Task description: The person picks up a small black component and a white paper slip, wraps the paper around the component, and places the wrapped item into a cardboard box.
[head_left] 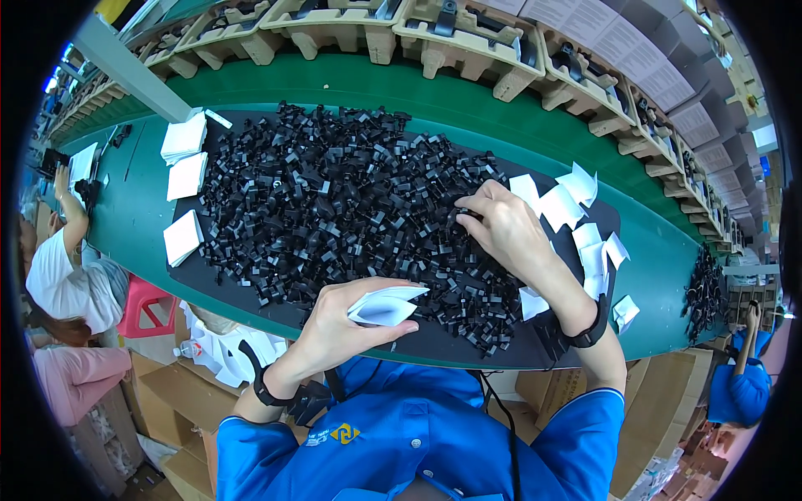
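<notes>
My left hand (338, 324) grips a white paper pouch (386, 309) in front of the near edge of a big heap. The pouch's mouth gapes toward the right. Small black plastic parts (334, 188) make up the heap, spread over a dark mat (251, 296). At the heap's right side, my right hand (499, 224) has its thumb and forefinger curled in a pinch around one of the black parts; the fingertips partly hide it. Several white paper pouches (561, 207) lie loosely beside my right forearm.
Flat stacks of white paper (184, 138) line the heap's left side. Behind the green table (643, 225) runs a row of moulded trays (468, 42) holding black devices. More black parts (706, 292) lie far right. People sit at both sides; cardboard boxes (656, 409) stand below.
</notes>
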Demonstrator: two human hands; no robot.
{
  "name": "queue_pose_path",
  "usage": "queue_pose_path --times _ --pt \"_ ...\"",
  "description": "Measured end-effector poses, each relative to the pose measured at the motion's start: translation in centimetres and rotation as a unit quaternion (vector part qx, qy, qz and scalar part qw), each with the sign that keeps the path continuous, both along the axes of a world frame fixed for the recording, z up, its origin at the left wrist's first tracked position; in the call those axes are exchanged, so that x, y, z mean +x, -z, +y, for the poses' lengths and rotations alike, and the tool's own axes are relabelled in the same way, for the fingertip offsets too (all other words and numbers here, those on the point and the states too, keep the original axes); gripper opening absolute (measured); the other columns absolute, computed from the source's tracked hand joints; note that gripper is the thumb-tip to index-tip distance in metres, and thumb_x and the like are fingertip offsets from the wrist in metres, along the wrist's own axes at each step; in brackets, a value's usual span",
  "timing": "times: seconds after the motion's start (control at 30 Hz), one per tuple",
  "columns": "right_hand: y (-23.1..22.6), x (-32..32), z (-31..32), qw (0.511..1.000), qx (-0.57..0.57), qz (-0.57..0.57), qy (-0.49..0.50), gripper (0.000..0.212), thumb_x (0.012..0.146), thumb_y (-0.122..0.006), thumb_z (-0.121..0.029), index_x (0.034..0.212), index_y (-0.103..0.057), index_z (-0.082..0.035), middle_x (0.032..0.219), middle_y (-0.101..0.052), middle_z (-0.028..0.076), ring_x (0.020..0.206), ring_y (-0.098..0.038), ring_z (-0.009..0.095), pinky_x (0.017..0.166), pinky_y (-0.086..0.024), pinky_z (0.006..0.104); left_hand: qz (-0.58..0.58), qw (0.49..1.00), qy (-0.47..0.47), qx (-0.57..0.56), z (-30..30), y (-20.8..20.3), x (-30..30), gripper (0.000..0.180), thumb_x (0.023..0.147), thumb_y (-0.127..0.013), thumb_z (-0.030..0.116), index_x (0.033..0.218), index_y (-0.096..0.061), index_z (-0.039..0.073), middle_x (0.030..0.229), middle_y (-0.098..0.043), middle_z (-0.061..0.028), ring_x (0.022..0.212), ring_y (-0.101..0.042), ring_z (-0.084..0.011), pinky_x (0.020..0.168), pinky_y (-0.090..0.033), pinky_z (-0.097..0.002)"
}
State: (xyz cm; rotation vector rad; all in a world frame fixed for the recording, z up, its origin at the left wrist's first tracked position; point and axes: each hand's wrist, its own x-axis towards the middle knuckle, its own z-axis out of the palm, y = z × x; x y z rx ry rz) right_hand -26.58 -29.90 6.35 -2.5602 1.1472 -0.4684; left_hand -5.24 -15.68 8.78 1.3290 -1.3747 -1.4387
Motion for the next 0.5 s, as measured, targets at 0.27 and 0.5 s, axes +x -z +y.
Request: queue_pose_path --times 0.27,0.5 --pt "-6.7 -2.0 4.2 0.891 0.382 -0.224 0.095 0.023 0.085 -0.064 -0.008 0.106 -0.066 0.002 0.085 -0.067 0.010 0.066 -0.064 0.010 0.042 -0.048 0.0213 0.048 0.999 0.014 0.005 0.0 -0.4 -0.3 0.046 0.072 -0.076 0.002 0.115 -0.060 0.001 0.087 -0.068 -0.0044 0.081 -0.063 -0.0080 0.073 -0.051 -0.0230" --pt "-9.6 -1.5 10.5 0.957 0.081 -0.233 -0.151 0.024 0.080 -0.067 -0.005 0.104 -0.067 -0.001 0.078 -0.066 0.011 0.058 -0.064 0.018 0.043 -0.049 0.0252 0.001 0.985 0.072 -0.154 -0.4 -0.9 -2.4 0.052 0.068 -0.076 0.001 0.117 -0.060 0.004 0.089 -0.068 -0.0038 0.083 -0.065 -0.0123 0.076 -0.052 -0.0278"
